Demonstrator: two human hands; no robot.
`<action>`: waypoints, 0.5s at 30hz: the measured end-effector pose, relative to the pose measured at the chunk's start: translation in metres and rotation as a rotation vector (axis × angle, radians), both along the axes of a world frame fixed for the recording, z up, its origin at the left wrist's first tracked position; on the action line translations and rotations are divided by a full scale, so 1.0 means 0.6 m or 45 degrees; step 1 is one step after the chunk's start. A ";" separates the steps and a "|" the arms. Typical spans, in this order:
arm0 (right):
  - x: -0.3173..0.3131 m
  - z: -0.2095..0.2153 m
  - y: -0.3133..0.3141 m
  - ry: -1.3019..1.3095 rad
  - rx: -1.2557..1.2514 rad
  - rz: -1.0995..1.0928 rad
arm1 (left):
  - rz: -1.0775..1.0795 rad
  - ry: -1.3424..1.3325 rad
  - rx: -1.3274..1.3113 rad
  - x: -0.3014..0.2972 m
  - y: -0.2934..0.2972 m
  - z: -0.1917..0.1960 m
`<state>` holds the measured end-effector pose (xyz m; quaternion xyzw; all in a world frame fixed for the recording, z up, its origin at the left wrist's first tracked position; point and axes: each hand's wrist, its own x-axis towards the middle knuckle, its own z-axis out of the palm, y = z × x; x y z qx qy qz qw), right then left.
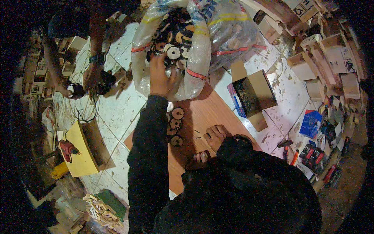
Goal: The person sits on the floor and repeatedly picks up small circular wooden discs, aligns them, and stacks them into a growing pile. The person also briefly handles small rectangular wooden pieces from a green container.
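Left hand (159, 76) gripping wooden discs (173, 52) inside the clear plastic sack (202, 46); right hand (215, 135) loosely curled, empty, on board (202, 113).

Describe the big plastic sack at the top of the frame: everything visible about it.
The sack is large, of clear, crinkly plastic with red, yellow and blue stripes. It lies on the tiled floor, its lower edge over a wooden board, its mouth open toward the person. It is full of small round wooden discs, some pale, some dark, many with a centre hole. The left hand reaches into the mouth, touching the discs.
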<state>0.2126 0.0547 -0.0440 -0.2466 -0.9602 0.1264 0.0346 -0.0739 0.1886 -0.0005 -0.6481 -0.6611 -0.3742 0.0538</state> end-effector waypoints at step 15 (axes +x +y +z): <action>-0.023 0.025 0.069 1.111 -1.403 -0.745 | 0.061 -0.594 -0.432 0.127 -0.278 0.021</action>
